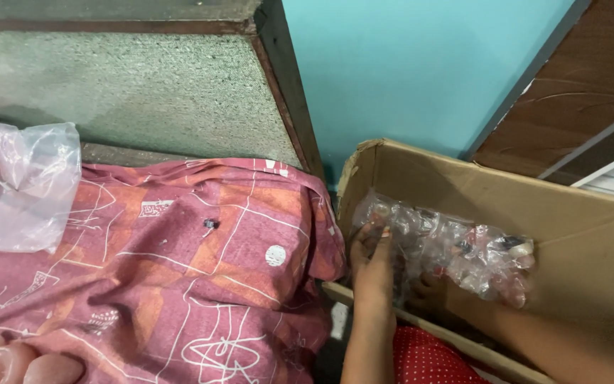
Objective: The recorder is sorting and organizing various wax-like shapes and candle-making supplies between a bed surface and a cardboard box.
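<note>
Turquoise wall (406, 64) is backing an open cardboard box (591, 235) beside a bed in a reddish patterned sheet (179, 284). Inside the box, the left hand (372, 264) is gripping a clear plastic bag of small items (456, 249); the right hand (428, 290) is reaching beneath it, its grip hidden. Another clear bag (19, 185) is lying at the sheet's left edge.

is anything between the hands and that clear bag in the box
Nothing visible. The left hand already touches the clear bag at its left end, inside the cardboard box. The right hand sits under the bag, mostly hidden by it, so its grip cannot be made out.
</note>
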